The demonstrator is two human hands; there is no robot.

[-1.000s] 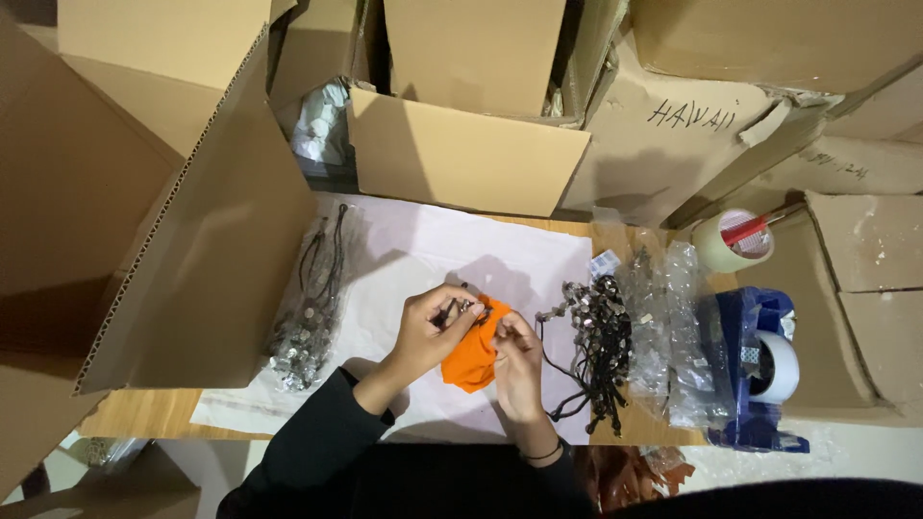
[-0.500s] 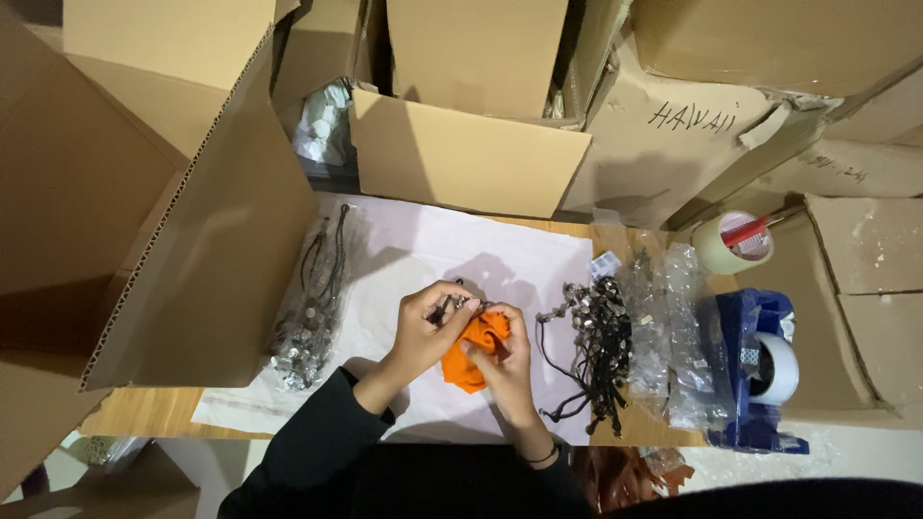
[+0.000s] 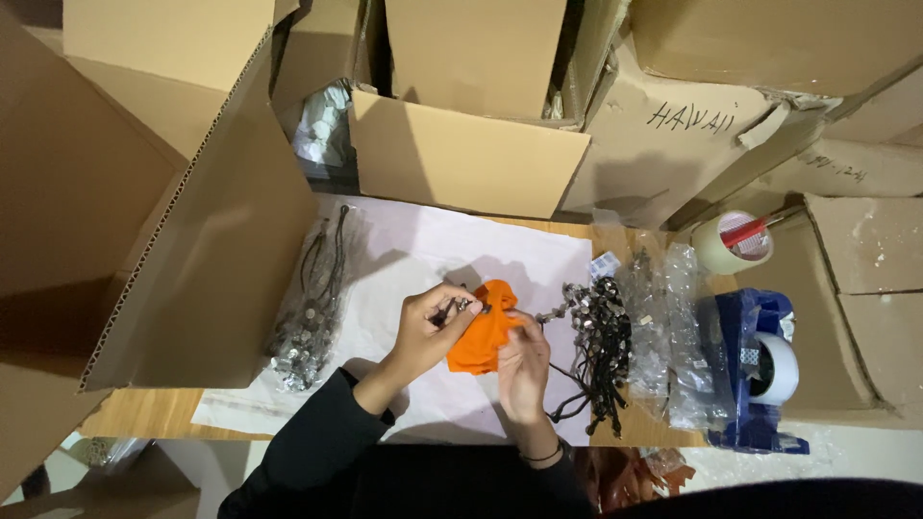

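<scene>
My left hand (image 3: pixel 430 330) pinches a small dark metal piece (image 3: pixel 462 307) on a cord, held just above the white paper sheet (image 3: pixel 413 259). My right hand (image 3: pixel 522 368) holds an orange cloth (image 3: pixel 478 336) against that piece. To the right lies a pile of dark cords with silvery metal pieces (image 3: pixel 598 346). A second bundle of the same cords (image 3: pixel 310 322) lies on the paper's left side.
Open cardboard boxes ring the table: a big flap (image 3: pixel 207 250) at left, one (image 3: pixel 461 154) at the back, more at right. Clear plastic bags (image 3: pixel 668 332), a blue tape dispenser (image 3: pixel 755 370) and a tape roll (image 3: pixel 733 241) sit at right.
Both hands have shifted slightly; the right hand slid lower along the orange cloth, while the left hand kept its pinch on the metal piece.
</scene>
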